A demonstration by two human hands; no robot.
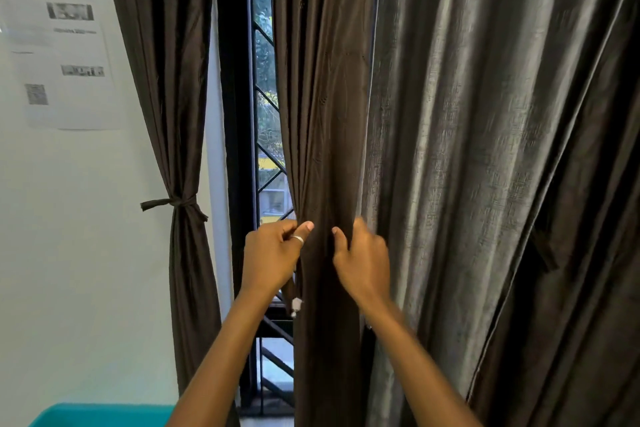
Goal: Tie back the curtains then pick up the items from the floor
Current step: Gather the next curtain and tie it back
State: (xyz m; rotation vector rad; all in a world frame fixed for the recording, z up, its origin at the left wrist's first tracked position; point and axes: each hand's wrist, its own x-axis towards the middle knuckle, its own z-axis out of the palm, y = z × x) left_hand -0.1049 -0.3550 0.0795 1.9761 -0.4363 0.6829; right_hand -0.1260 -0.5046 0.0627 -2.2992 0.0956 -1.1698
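A dark brown middle curtain panel (pixel 322 97) hangs in front of the window, gathered into a narrow bunch at waist height. My left hand (pixel 273 253) grips its left edge, thumb pressed on the fabric. My right hand (pixel 362 258) grips the bunch from the right, fingers curled behind the folds. At the far left another brown curtain (pixel 166 80) is bound by a knotted fabric tie (pixel 175 203). A wide grey-brown curtain (pixel 502 166) hangs loose on the right. No floor items are in view.
A black window frame with diagonal grille (pixel 266 107) shows between the curtains. Printed paper sheets (pixel 65 59) are stuck on the white wall at left. A teal container edge (pixel 100 414) sits at the bottom left.
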